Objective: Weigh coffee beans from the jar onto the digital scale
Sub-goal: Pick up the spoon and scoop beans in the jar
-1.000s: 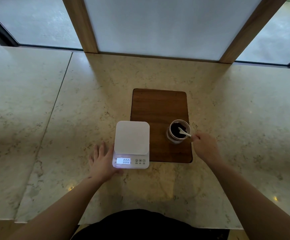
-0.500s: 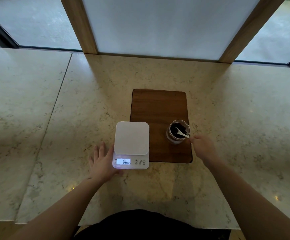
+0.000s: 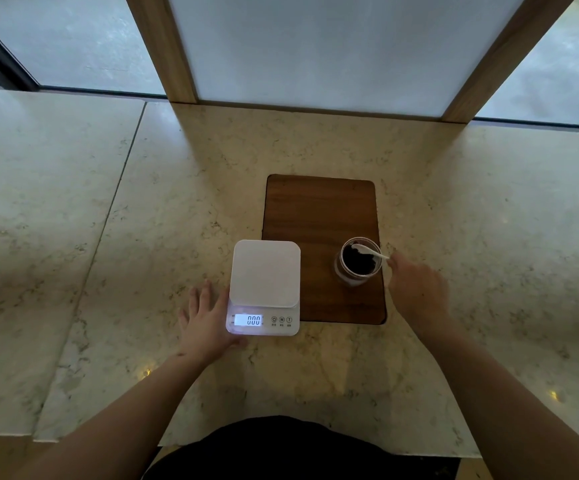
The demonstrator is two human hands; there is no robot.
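Resting flat at the scale's left edge, one hand steadies while the other pinches a spoon in the bean jar.

Going left to right across the marble counter (image 3: 108, 271): the left hand (image 3: 205, 323) lies palm down with its fingers (image 3: 199, 296) spread apart, its thumb side touching the white digital scale (image 3: 263, 285) at about the scale's 8 o'clock corner. The scale's platform is bare and its lit display (image 3: 252, 320) reads 0.00. At the scale's 3 o'clock a brown wooden board (image 3: 319, 216) lies on the counter, the scale's right edge overlapping it. The open glass jar (image 3: 357, 263) of dark coffee beans (image 3: 359, 263) stands upright on the board's near right part. A white spoon (image 3: 371, 251) rests in the jar's mouth, bowl toward 10 o'clock, handle out toward 4 o'clock. The right hand (image 3: 417, 289) pinches that handle's end with fingertips closed together.
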